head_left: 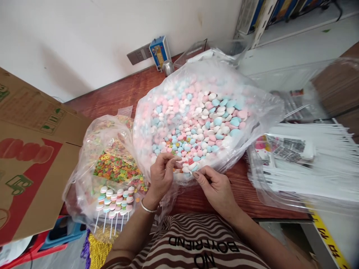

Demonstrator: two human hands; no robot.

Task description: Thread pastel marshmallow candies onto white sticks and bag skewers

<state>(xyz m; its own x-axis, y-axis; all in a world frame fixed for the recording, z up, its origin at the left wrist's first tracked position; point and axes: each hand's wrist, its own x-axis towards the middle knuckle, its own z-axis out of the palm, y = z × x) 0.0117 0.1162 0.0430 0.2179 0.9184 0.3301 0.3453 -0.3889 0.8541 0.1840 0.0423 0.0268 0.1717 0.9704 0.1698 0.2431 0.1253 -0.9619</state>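
A large clear plastic bag (266,104) lies open before me, filled with button-shaped candies (224,123) in pink, white and light blue. Over its near edge, my left hand (163,173) is closed in a pinch, with a bracelet at the wrist. My right hand (214,185) faces it, thumb and forefinger pressed together beside white and blue candies. What either pinch holds is too small to make out. To the left, a second clear bag (89,149) contains small colourful ring candies (114,168). On its near side lie several candy skewers (114,203) on white sticks.
A cardboard box (36,149) stands at the left. At the right, a plastic-lined container holds many white sticks (294,183) and printed cards (291,147). A blue boxed device (159,52) and wall sockets (139,54) are at the back of the reddish wooden table (112,91).
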